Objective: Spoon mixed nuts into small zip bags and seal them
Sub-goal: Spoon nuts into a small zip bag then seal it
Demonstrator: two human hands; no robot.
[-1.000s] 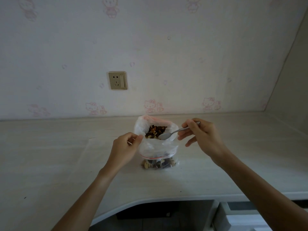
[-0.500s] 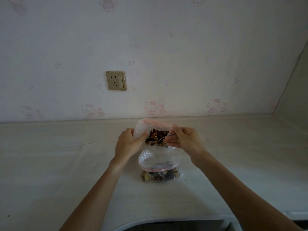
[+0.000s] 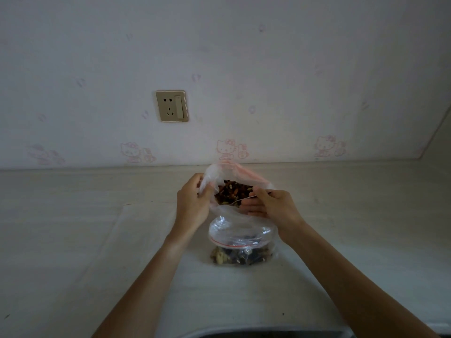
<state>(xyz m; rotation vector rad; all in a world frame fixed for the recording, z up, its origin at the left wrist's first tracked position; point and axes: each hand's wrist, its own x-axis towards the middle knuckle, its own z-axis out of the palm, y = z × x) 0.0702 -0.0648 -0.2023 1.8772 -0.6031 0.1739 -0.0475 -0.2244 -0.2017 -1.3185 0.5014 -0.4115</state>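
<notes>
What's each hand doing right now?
Left hand: pinches the big bag's rim.
Right hand: holds the spoon in the nuts.

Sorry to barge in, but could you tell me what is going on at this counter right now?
A person is portioning mixed nuts. The left hand holds open the rim of the big bag of nuts, while the right hand holds a spoon dipped into it. In front of it on the counter sits a small zip bag, its mouth not pressed closed, with some nuts already at the bottom.
</notes>
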